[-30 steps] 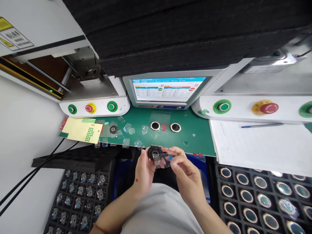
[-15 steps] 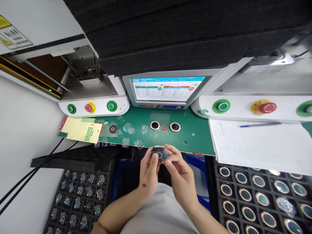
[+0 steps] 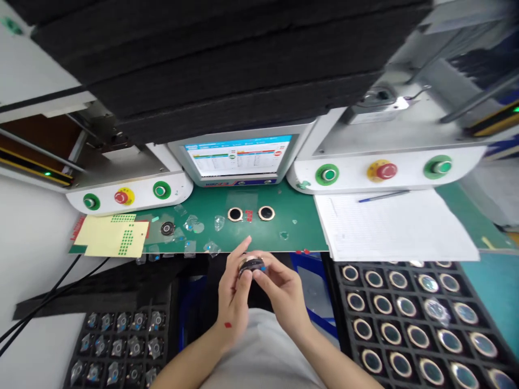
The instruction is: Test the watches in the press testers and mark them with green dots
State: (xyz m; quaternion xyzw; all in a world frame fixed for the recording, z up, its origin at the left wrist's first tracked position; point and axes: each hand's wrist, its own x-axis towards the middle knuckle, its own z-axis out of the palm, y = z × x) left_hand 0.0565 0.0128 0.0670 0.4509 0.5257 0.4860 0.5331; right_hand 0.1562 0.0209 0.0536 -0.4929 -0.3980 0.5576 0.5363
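Between both hands, just off the bench's front edge, is a round watch case (image 3: 252, 264) with a dark face and a bit of blue on its film. My left hand (image 3: 236, 289) grips its left side with the thumb on the near face; the index finger sticks up. My right hand (image 3: 280, 286) pinches the right side near the blue tab. On the green mat (image 3: 211, 202) ahead lie two gold-rimmed round watch parts (image 3: 266, 213), with small red stickers (image 3: 249, 215) between them. A dark round part (image 3: 167, 228) lies farther left among clear film pieces (image 3: 192, 222).
A monitor (image 3: 239, 159) stands behind the mat, between two machines with green and red buttons (image 3: 385, 170). Paper sheets (image 3: 389, 227) with a pen (image 3: 383, 196) lie right. Foam trays of watch parts flank me, left (image 3: 115, 335) and right (image 3: 405, 319). Yellow sticker sheets (image 3: 107, 236) lie left.
My view has swung to the right. The watch case has tipped so its face shows more edge-on, and my right fingers have closed in on its film's blue tab.
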